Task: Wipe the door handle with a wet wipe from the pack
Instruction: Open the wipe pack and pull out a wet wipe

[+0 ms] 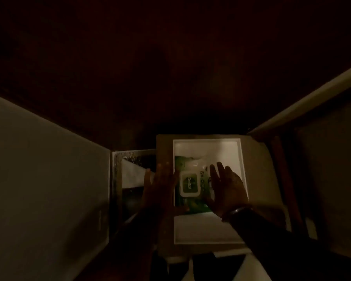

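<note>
The green plastic wet-wipe pack (190, 185) lies in a white square tray (244, 191), toward its far-left corner. Left hand (160, 189) and right hand (227, 189) flank it, fingers spread, holding nothing. Fetching step; next, likely lifting the flap lid.

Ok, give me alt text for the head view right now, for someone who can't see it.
In very dim light, two hands reach down to a green wet wipe pack lying in a white tray; its lid looks closed. The left hand is at the pack's left side, the right hand open over its right side. No door handle is identifiable.
</note>
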{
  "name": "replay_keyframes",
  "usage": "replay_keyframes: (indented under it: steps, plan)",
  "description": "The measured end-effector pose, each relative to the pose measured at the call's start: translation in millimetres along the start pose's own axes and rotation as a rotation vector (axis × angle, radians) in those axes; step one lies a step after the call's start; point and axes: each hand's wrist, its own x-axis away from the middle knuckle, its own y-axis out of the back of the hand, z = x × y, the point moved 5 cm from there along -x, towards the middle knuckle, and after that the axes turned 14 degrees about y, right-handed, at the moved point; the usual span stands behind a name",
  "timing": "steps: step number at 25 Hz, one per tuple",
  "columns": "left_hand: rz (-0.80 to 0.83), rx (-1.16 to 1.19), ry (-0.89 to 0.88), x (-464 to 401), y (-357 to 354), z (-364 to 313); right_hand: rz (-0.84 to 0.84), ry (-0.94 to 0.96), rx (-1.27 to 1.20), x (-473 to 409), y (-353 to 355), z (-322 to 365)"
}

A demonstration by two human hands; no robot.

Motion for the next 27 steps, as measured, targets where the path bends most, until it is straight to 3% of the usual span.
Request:
replay_keyframes:
  steps: [8, 16, 21, 23, 27]
  plan:
    - [0.092, 0.012, 0.047, -27, -61, 7, -0.025, -0.253, -0.491, -58, -59, 12]
    - [0.087, 0.063, 0.05, -31, -67, 12, -0.077, -0.412, -0.387, -62, -66, 33]
    - [0.067, 0.113, 0.033, -32, -65, 11, -0.282, -0.313, -0.486, -53, -53, 37]
    - [0.075, 0.137, 0.036, -32, -66, 10, -0.393, -0.329, -0.749, -39, -58, 12]
    - [0.101, 0.088, 0.028, -32, -60, 8, -0.398, -0.857, -1.659, 2, -95, -35]
